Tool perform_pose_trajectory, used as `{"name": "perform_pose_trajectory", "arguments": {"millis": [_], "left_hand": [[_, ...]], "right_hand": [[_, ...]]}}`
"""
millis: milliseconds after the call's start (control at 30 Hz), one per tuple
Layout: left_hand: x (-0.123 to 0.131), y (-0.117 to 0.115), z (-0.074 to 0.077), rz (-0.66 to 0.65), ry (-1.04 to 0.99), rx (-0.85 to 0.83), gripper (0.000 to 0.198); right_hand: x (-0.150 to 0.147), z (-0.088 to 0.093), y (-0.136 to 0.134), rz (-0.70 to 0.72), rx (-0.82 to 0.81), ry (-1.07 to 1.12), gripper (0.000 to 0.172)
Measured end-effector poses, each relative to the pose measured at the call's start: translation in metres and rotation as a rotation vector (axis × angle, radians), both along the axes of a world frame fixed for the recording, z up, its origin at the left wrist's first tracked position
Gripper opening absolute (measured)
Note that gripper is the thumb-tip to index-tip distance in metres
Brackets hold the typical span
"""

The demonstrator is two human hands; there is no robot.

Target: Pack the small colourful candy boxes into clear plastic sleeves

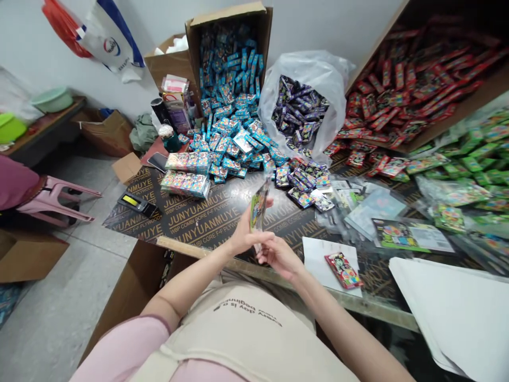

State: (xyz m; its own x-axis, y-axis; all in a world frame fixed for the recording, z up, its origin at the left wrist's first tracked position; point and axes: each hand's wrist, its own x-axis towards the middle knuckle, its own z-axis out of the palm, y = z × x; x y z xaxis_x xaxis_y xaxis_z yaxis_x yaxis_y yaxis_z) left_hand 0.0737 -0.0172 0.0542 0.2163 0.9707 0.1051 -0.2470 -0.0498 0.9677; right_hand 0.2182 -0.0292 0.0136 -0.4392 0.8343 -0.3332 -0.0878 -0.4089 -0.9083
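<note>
Above the table's front edge, my left hand (pixel 242 235) grips a flat, green-and-black printed packet (pixel 259 206) that stands nearly upright, edge towards me. Its top looks like clear plastic. My right hand (pixel 280 257) is closed at the packet's lower end, fingers pinched together; the left thumb lies close to them, and what the right fingers hold is partly hidden. To the right of my right hand, a red printed packet (pixel 344 269) lies on a white sheet (pixel 313 253). Behind my hands are small purple-and-black packets (pixel 303 183) and blue packets (pixel 226 143).
Stacked bundles of packets (pixel 186 183) and a black tape-like tool (pixel 137 205) sit at left. A plastic bag (pixel 336 79) holds purple packets, and a carton (pixel 425 127) holds red ones. Clear sleeves (pixel 366 209), green packets (pixel 469 164) and white sheets (pixel 457 313) lie at right.
</note>
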Motion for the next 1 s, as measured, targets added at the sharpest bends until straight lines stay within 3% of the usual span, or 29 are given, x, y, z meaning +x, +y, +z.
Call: {"name": "perform_pose_trajectory", "arguments": {"millis": [33,100,167,233,333,433,500,600,700,867,933,1000], "left_hand": [[0.0,0.002,-0.002,0.025,-0.051,-0.009,0.071],[-0.003,0.005,-0.006,0.025,-0.08,-0.041,0.065],[-0.006,0.005,-0.012,-0.066,-0.027,-0.097,0.062],[-0.007,0.003,-0.017,-0.208,0.046,-0.148,0.06],[-0.004,-0.006,-0.021,-0.35,0.082,-0.189,0.059],[-0.002,-0.012,-0.022,-0.377,0.029,-0.249,0.069],[-0.004,-0.013,-0.022,-0.389,-0.005,-0.276,0.078],[-0.01,-0.012,-0.024,-0.399,-0.003,-0.267,0.083],[-0.014,-0.011,-0.026,-0.359,0.062,-0.266,0.072],[-0.009,-0.013,-0.027,-0.301,0.136,-0.298,0.043],[-0.005,-0.011,-0.028,-0.264,0.129,-0.322,0.039],[-0.001,-0.008,-0.028,-0.204,0.11,-0.354,0.037]], "right_hand": [[-0.001,0.0,-0.004,0.007,0.044,-0.097,0.044],[0.006,0.004,-0.004,-0.133,0.224,-0.332,0.043],[0.018,0.014,0.002,-0.38,0.519,-0.49,0.036],[0.03,0.026,0.01,-0.527,0.777,-0.527,0.036],[0.039,0.042,0.019,-0.465,0.983,-0.537,0.038],[0.043,0.052,0.025,-0.318,1.054,-0.544,0.024],[0.048,0.055,0.029,-0.148,1.117,-0.511,0.02],[0.056,0.054,0.035,0.186,1.138,-0.485,0.023],[0.062,0.048,0.04,0.33,1.059,-0.572,0.038],[0.059,0.042,0.043,0.287,0.916,-0.636,0.044],[0.055,0.039,0.044,0.143,0.889,-0.612,0.042],[0.051,0.035,0.044,-0.124,0.88,-0.604,0.049]]}}
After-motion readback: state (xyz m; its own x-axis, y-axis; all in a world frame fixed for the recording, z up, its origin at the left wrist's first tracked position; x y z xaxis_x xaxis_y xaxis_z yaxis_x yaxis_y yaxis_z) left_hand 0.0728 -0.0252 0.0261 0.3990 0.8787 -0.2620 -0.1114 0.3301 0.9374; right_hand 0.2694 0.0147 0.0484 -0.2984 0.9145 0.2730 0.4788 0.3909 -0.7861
